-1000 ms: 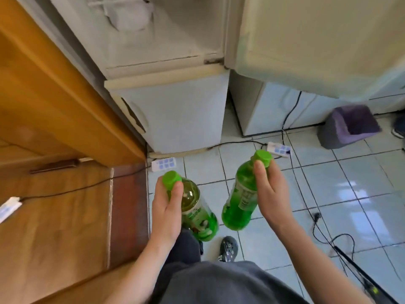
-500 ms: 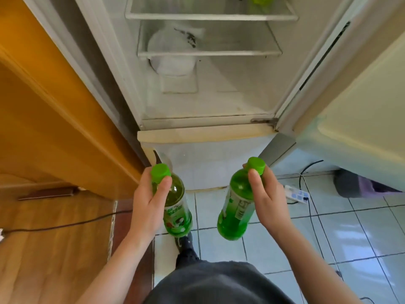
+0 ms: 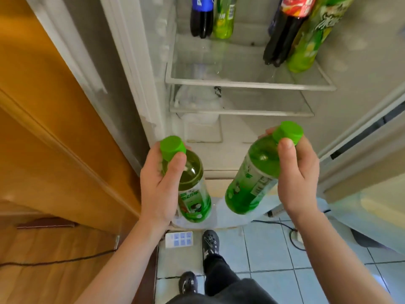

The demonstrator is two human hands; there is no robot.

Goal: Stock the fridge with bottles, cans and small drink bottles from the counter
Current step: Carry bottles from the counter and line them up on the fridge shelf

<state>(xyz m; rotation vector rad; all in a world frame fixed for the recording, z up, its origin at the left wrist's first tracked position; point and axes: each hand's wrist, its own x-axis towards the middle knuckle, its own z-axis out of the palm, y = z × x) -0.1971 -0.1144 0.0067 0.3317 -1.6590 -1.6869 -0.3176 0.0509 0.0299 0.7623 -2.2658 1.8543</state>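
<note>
My left hand (image 3: 158, 183) grips a green tea bottle (image 3: 194, 195) by its neck, just under the green cap. My right hand (image 3: 295, 174) holds a second green bottle (image 3: 249, 183) the same way, tilted left. Both bottles hang in front of the open fridge (image 3: 219, 150), below its glass shelves. On the upper glass shelf (image 3: 241, 81) stand a dark cola bottle (image 3: 200, 17) and a green bottle (image 3: 223, 18) at the back left, and another dark cola bottle (image 3: 282, 34) with a large green bottle (image 3: 311, 38) at the right.
A white bag (image 3: 197, 99) lies on the lower shelf. The fridge door (image 3: 361, 150) stands open at the right. A wooden cabinet (image 3: 54, 128) flanks the left. On the tiled floor lie a power strip (image 3: 178, 239) and cables (image 3: 291, 235), near my shoes (image 3: 210, 241).
My view has tilted up from the floor into the fridge, so the upper shelf and its bottles now show. Both hands have risen toward the fridge opening with their bottles.
</note>
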